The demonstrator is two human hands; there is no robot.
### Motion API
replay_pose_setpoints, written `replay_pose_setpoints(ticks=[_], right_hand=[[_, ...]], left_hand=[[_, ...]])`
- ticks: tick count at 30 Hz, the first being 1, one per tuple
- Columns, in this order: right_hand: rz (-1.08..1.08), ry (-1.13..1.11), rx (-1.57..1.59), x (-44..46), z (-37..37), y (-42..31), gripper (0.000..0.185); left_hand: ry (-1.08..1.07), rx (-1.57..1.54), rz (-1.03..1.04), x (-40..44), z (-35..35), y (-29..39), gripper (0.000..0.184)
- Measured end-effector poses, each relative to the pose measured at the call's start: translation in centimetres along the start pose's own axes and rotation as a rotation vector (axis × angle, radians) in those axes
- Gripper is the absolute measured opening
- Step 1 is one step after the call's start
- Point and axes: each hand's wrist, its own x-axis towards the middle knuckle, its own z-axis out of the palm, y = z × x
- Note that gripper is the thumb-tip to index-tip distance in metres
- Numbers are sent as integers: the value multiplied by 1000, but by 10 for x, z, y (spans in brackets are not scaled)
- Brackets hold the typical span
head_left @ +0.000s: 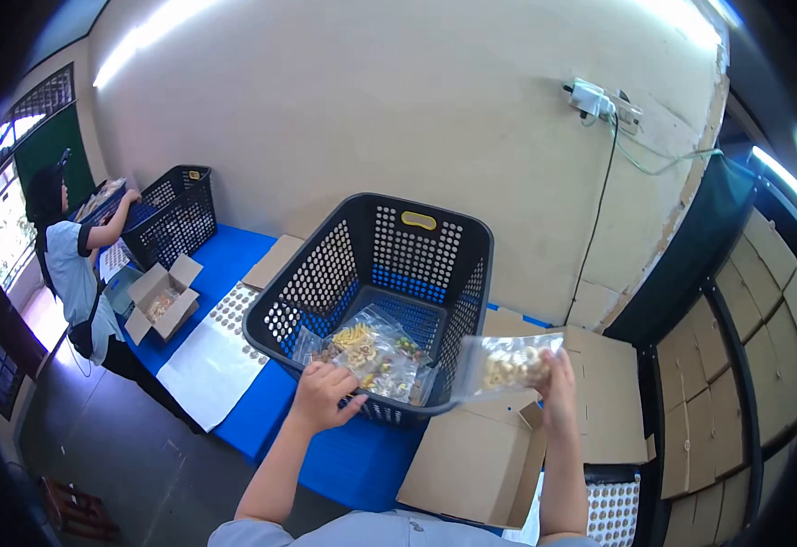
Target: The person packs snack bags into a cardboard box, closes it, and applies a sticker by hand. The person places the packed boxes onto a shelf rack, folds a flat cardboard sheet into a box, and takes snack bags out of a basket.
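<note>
A black perforated plastic basket [471,273] stands in front of me on the blue-covered table. Inside it lie several clear plastic bags [371,351] of small food pieces, some yellow and some mixed in colour. My left hand [323,394] is closed over the basket's near rim, its fingertips partly hidden. To the right of the basket, my right hand [558,383] grips a clear bag of pale, chunky snack pieces [508,367] by its right end. That bag hangs slightly blurred above an open cardboard box [471,460].
Another person [75,264] works at the left beside a second black basket [175,219]. A small open carton [166,301] sits on the blue table [275,419]. Stacked cardboard boxes [704,401] stand at right. A cable [599,219] hangs from the wall socket.
</note>
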Motion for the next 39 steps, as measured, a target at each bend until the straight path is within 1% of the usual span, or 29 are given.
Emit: replay_pose_setpoints(ticks=[2,4,6,7,8,9,10,12,14,15,16,17,18,19,20,21,22,24,25,26,27,28,30,32,34,36,37,38,39], right_hand=[[14,40,57,-19,-24,4,31],[-65,133,58,-39,-36,-2,32],[-57,162,8,-56,-45,-2,33],[-202,248,-116,-63,-46,2,33],[-343,334,-244,-72,-47,6,33],[-409,397,-235,-82,-45,11,36],[-405,411,-235,-94,-40,18,36],[-807,462,-663,-118,-21,34,30],[-1060,216,-919,-139,0,34,24],[-1163,70,-1020,-144,1,49,21],[-1261,-84,-1117,-149,1,66,18],[-1239,-197,-1157,-156,8,71,16],[-1219,-312,-1195,-160,17,73,14],[-1218,-309,-1202,-162,24,73,14],[-1149,-389,-1163,-165,30,71,23],[-1080,-468,-1122,-166,34,67,33],[-1081,-469,-1126,-166,35,64,33],[-803,-223,-582,-164,37,55,44],[-798,-221,-585,-160,50,45,44],[-611,-12,-353,-153,71,33,45],[-419,195,-121,-151,81,26,46],[-414,202,-123,-149,75,31,46],[159,-251,82,-140,55,45,45],[179,-279,56,-140,50,47,43],[204,-314,32,-139,46,50,42],[262,-359,62,-139,41,53,45],[254,-362,55,-138,40,53,45],[237,-362,85,-138,40,53,48],[224,-358,116,-139,39,53,52]], left_hand=[[-77,32,-71,1,-8,-10,25],[-84,15,-70,4,-12,-13,24],[-92,-8,-108,5,-14,-13,26],[20,-18,-93,9,-14,0,21],[11,-23,-87,7,-8,11,21],[159,-102,-115,-1,-1,26,18],[309,-182,-141,-9,7,40,16],[141,-442,-12,-27,25,73,22],[-183,-882,-220,-26,33,115,39],[-197,-890,-224,-22,43,134,39],[-140,-1438,-539,-18,52,152,43],[-59,-1970,-872,-14,56,162,48],[-67,-1976,-870,-8,54,161,48],[-151,-1947,-876,6,47,159,48],[-231,-1917,-881,13,44,158,48],[-183,-1902,-953,9,48,154,45],[-182,-1905,-951,10,47,154,45],[-136,-1898,-934,15,44,154,47],[-128,-1867,-938,15,44,155,45],[-135,-1870,-945,12,46,156,45],[-167,-1705,-867,6,52,156,43],[-199,-1541,-785,1,56,157,41],[-211,-1533,-822,-3,59,160,39],[-188,-1695,-892,-4,58,161,40],[-188,-1694,-903,-8,62,161,39],[-184,-1695,-915,-14,61,162,38],[-206,-1659,-900,-11,60,161,35],[-222,-1626,-873,-7,62,159,33],[-238,-1601,-805,-8,67,156,32]])
